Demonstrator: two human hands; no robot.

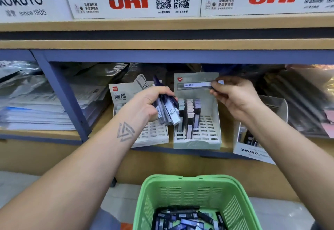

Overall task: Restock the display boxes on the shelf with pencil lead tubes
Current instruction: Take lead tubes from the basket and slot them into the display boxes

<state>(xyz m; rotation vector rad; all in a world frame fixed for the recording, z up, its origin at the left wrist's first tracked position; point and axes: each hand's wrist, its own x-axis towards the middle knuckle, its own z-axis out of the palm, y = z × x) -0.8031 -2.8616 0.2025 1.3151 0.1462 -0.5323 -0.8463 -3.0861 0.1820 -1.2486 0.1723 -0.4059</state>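
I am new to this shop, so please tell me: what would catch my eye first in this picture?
First, the two hands at the centre: the left hand grips a bundle of clear pencil lead tubes, while the right hand pinches a single tube above the pale green slotted display box. Below, a bright green plastic basket holds many more tubes.

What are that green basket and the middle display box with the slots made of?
Green basket: moulded plastic by the look, slightly glossy, with slotted vent walls. Middle display box: probably printed cardboard, matte pale green, with thin folded walls and a die-cut slot grid.
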